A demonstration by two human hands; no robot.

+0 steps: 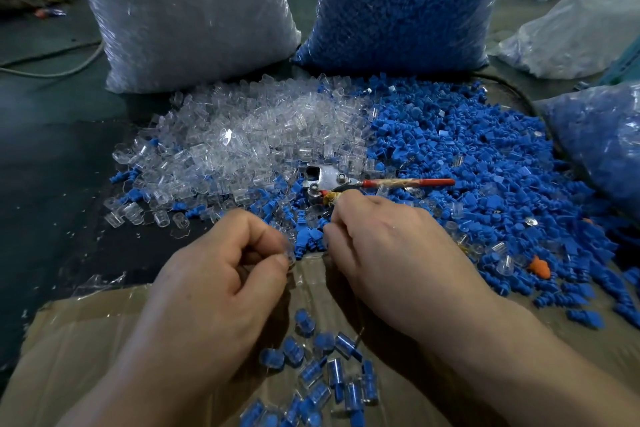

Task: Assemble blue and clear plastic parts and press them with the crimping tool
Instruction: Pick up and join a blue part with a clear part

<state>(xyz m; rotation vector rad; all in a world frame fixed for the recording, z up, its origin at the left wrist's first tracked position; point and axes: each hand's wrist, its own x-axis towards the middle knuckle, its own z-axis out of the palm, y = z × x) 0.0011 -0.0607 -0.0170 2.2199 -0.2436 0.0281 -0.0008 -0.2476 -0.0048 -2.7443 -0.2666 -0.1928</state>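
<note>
Pinching a clear part [290, 255] between thumb and forefinger, left hand [221, 274] curled tight. Right hand [391, 253] fingers bent down into blue parts [309, 236]; can't tell if it holds any. Crimper [325, 177] lies just beyond right knuckles. Assembled pieces [334, 374] between the wrists.

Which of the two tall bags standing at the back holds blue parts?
The right-hand bag, standing behind the blue pile; the left-hand bag is filled with clear ones.

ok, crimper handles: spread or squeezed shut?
Spread. The crimping tool lies on the parts, one red handle pointing right, the other angling down toward the right hand.
</note>
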